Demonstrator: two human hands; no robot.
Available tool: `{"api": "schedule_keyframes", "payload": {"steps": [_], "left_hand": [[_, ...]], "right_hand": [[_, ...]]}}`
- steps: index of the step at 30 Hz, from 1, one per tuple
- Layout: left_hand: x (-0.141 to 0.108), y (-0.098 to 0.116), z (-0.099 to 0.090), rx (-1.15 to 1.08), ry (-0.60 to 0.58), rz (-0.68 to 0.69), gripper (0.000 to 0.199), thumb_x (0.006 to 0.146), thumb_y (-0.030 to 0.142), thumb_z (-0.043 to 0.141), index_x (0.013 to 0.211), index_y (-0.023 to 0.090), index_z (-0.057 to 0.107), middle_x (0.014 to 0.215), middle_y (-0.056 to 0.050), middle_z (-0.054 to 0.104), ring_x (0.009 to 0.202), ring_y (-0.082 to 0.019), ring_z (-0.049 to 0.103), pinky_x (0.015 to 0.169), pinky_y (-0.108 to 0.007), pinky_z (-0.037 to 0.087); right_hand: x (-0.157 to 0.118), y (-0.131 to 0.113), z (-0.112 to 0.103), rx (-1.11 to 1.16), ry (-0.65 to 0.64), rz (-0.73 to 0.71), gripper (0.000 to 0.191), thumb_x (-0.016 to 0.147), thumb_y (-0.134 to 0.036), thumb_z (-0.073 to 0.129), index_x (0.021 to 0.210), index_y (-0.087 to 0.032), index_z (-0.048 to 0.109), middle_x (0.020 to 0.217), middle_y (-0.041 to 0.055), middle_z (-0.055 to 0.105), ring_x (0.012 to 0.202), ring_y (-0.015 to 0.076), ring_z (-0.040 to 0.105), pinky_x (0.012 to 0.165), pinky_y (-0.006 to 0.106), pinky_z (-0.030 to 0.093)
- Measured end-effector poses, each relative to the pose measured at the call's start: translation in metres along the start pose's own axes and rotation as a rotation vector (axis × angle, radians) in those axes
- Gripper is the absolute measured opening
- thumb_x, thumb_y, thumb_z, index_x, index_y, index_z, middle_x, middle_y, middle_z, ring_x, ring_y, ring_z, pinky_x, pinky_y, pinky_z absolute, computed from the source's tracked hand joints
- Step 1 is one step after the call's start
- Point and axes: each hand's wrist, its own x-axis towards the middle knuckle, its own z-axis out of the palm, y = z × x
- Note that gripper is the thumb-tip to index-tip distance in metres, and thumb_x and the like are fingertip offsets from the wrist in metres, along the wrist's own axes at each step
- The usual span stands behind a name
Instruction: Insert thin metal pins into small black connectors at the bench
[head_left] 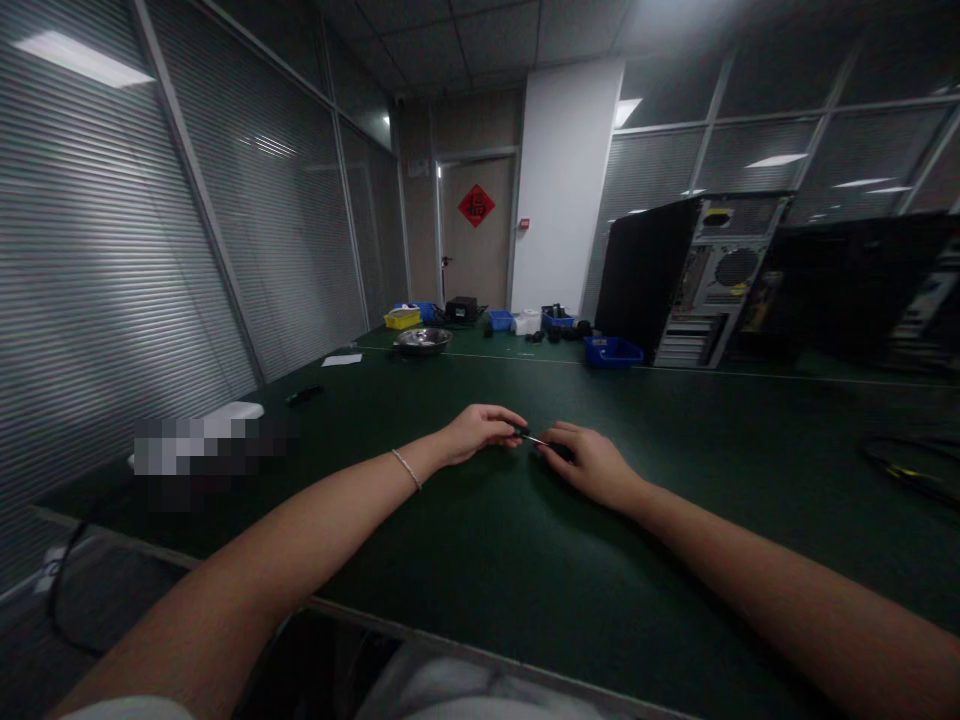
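My right hand (592,465) is closed around the dark handle of a screwdriver (534,440), low over the green table (420,540). Its thin metal shaft points left, towards my other hand. Between the fingers of my left hand (484,432) is a small black piece (520,431), pinched at the fingertips. The shaft's tip meets or overlaps this piece; whether it sits in a screw is too small to tell. My fingers hide most of the handle and part of the piece.
Across the table's far side stand a metal bowl (424,342), a yellow bin (403,318), a blue bin (613,352) and a computer case (694,280). A black cable (911,470) lies at the right. A white power strip-like object (232,415), partly blurred, is at the left.
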Motion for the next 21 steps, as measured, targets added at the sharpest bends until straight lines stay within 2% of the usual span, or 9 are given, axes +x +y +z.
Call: {"api": "schedule_keyframes", "payload": {"steps": [21], "left_hand": [[0.0029,-0.0031,-0.0025,-0.032,0.005,-0.003,0.027,0.069,0.006,0.058,0.095,0.008,0.063,0.081,-0.009,0.065,0.068,-0.010,0.060,0.076,-0.027,0.046]], "right_hand": [[0.0000,-0.0016,-0.0012,-0.006,-0.006,0.009,0.024,0.086,-0.034,0.042,0.095,-0.022,0.061,0.087,0.0036,0.058,0.072,0.0139,0.054,0.061,0.023,0.038]]}}
